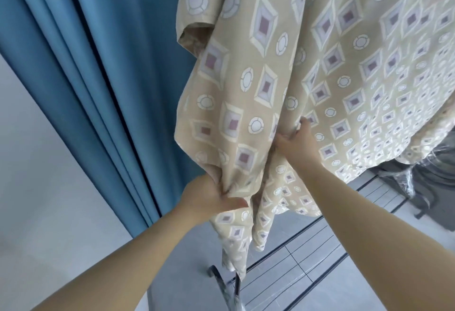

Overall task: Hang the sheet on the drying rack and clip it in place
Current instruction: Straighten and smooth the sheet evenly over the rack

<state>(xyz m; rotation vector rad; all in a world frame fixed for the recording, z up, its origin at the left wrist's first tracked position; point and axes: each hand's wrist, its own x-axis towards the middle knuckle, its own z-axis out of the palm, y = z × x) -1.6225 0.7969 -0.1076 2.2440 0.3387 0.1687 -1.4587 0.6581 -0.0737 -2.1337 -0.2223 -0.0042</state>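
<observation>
Two hands are gripping bunched fabric: left hand [211,197] low, right hand [295,138] higher. Sheet [320,64] is being draped over the drying rack [229,283], unclipped; uneven pulling is judged likely to drag it off.

The beige diamond-and-circle sheet [270,77] hangs in bunched folds above the foot of the drying rack [222,282].

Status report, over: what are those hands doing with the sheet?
Left hand grips a bunched fold of the sheet. Right hand grips it higher up. Sheet hangs draped from above; no clip in view.
</observation>
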